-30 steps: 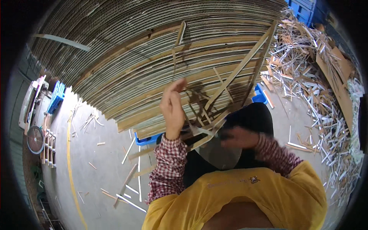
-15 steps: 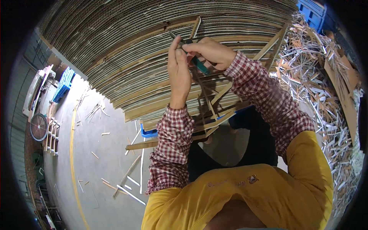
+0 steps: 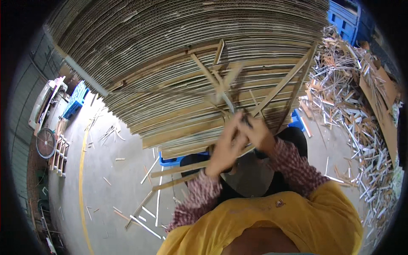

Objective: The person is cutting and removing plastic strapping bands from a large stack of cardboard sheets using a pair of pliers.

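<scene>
A tall stack of corrugated cardboard sheets (image 3: 178, 85) faces me with its layered edges. My right hand (image 3: 260, 137) is closed around a pliers-like hand tool (image 3: 246, 121) at the stack's near edge. Its dark middle shows between the fingers; the green handle seen earlier is hidden. My left hand (image 3: 227, 148) is beside the right one, just below the tool, and smeared by motion, so its fingers cannot be read. Just beyond the hands, loose cardboard strips (image 3: 208, 74) stick out from the stack, some blurred.
Blue plastic pallet parts (image 3: 170, 160) show under the stack. A large heap of cardboard scraps (image 3: 352, 110) lies at the right, with a blue crate (image 3: 344, 19) behind. Strips litter the grey floor (image 3: 110, 170). A fan (image 3: 45, 142) stands at the left.
Both hands have come down and toward me from higher on the stack, the tool with them. More cut strips now jut out near the middle, and another lies by my left forearm.
</scene>
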Action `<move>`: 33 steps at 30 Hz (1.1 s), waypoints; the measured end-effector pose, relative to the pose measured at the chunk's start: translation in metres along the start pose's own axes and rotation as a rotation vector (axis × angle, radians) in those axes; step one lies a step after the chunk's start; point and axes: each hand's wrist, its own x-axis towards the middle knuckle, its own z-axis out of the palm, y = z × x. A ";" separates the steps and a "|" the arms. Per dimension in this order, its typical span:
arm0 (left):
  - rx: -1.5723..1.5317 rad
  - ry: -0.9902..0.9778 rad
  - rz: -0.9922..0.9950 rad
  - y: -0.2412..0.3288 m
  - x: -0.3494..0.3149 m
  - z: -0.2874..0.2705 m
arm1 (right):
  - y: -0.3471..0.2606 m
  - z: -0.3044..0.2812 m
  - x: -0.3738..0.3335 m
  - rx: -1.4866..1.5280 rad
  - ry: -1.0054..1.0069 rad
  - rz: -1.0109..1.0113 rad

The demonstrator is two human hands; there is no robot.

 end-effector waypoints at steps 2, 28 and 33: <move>-0.045 -0.458 -0.471 0.001 -0.028 0.004 | 0.029 0.014 -0.055 0.077 -0.067 -0.137; -0.343 0.432 -0.039 -0.038 0.078 -0.013 | -0.057 -0.020 0.116 -0.043 -0.046 -0.061; -0.064 0.341 -0.166 -0.008 0.060 -0.028 | -0.034 0.010 0.106 0.267 0.087 -0.176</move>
